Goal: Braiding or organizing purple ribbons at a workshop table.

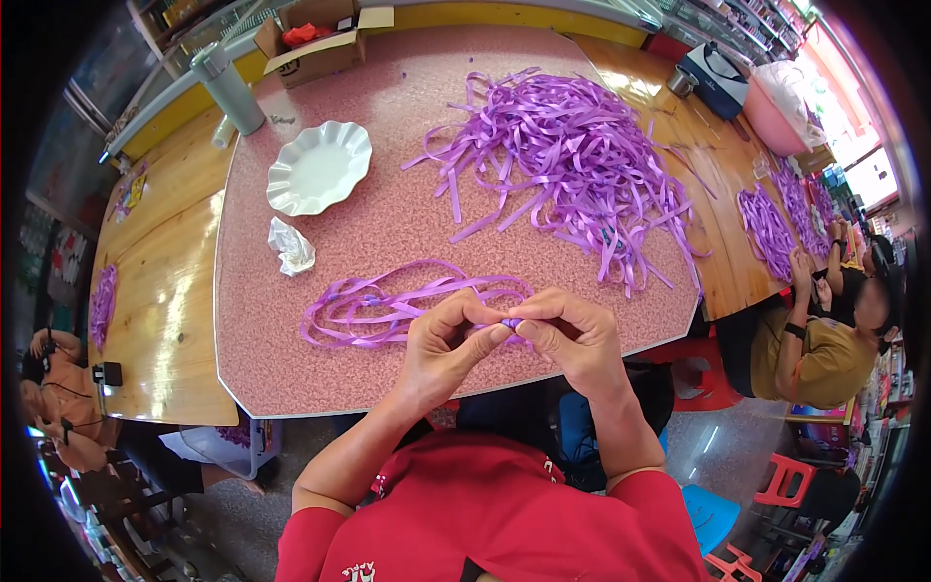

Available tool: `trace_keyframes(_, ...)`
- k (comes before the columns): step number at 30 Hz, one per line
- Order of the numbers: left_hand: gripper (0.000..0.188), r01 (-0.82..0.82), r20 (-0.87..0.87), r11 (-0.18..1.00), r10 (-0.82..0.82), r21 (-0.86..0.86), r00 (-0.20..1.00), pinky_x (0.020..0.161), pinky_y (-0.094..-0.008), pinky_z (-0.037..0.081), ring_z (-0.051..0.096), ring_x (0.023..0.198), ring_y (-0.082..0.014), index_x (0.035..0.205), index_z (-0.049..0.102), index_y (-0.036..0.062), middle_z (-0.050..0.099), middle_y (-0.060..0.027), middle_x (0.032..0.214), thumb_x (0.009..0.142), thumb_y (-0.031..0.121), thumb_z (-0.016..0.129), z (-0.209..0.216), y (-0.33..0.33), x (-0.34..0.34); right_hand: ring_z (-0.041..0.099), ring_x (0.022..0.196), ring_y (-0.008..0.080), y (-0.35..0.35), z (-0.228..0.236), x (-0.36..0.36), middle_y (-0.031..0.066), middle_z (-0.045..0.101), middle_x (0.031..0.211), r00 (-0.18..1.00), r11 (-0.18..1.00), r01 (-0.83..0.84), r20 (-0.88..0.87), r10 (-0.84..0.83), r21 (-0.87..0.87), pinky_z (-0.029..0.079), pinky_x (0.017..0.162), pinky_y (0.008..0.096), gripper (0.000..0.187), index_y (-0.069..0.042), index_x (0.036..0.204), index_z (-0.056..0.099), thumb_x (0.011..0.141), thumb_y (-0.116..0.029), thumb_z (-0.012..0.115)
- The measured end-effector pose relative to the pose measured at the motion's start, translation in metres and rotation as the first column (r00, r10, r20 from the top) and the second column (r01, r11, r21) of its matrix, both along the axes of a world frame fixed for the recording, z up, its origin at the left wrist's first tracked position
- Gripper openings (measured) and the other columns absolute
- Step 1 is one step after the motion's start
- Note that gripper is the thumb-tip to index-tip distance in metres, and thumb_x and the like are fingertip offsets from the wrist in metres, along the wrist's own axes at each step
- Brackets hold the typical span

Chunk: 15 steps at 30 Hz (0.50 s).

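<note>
Close to the table's front edge, my left hand and my right hand meet, thumbs and forefingers pinching a small knotted bit of purple ribbon between them. Just beyond my hands lies a looped purple ribbon bundle, with a small bluish piece on it. A big tangled heap of purple ribbons covers the far right of the pink speckled table. My fingertips hide part of the knot.
At the left stand a white scalloped dish, a crumpled white tissue and a grey-green flask. Behind them is an open cardboard box. Other people sit at left and right, near more purple ribbon bundles.
</note>
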<state>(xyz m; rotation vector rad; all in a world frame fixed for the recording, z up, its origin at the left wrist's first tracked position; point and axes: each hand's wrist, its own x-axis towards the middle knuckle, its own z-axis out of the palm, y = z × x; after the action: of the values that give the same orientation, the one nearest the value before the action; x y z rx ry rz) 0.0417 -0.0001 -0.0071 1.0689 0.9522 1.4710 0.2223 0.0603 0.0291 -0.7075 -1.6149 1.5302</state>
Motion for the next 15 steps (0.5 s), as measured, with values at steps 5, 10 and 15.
trace_keyframes(5,0.006,0.030,0.027,0.996,-0.028,-0.085,0.999,0.075,-0.0216,0.042,0.053,0.084,-0.0047,0.097,0.069,0.0030,0.056,0.0040,0.090,0.093,0.006,0.073,0.001,-0.002,-0.002,0.064,0.081,0.0124,0.000,-0.008,-0.003,0.0092,0.070,0.098,0.998,0.966,0.049,0.028,-0.058,0.252,0.050,0.067,0.0242,0.014,0.001,0.104,0.073,0.090,0.004,0.071)
trace_keyframes(10,0.006,0.036,-0.007,0.992,-0.037,-0.118,0.999,0.074,-0.0210,0.044,0.054,0.082,-0.0044,0.096,0.069,0.0028,0.058,0.0038,0.089,0.093,0.006,0.073,0.007,-0.003,-0.006,0.068,0.080,0.0179,0.001,-0.003,-0.004,0.0125,0.070,0.096,0.983,0.846,0.068,0.108,-0.147,0.529,0.053,0.067,0.0270,0.015,0.000,0.102,0.073,0.087,0.005,0.073)
trace_keyframes(15,0.006,0.047,-0.019,0.990,-0.049,-0.134,0.999,0.074,-0.0216,0.045,0.056,0.082,-0.0043,0.095,0.069,0.0023,0.061,0.0032,0.088,0.093,0.006,0.074,0.013,-0.004,-0.007,0.069,0.081,0.0198,0.003,-0.004,-0.003,0.0134,0.070,0.094,0.979,0.716,0.030,0.123,-0.160,0.697,0.054,0.066,0.0275,0.013,0.000,0.099,0.073,0.087,0.002,0.075)
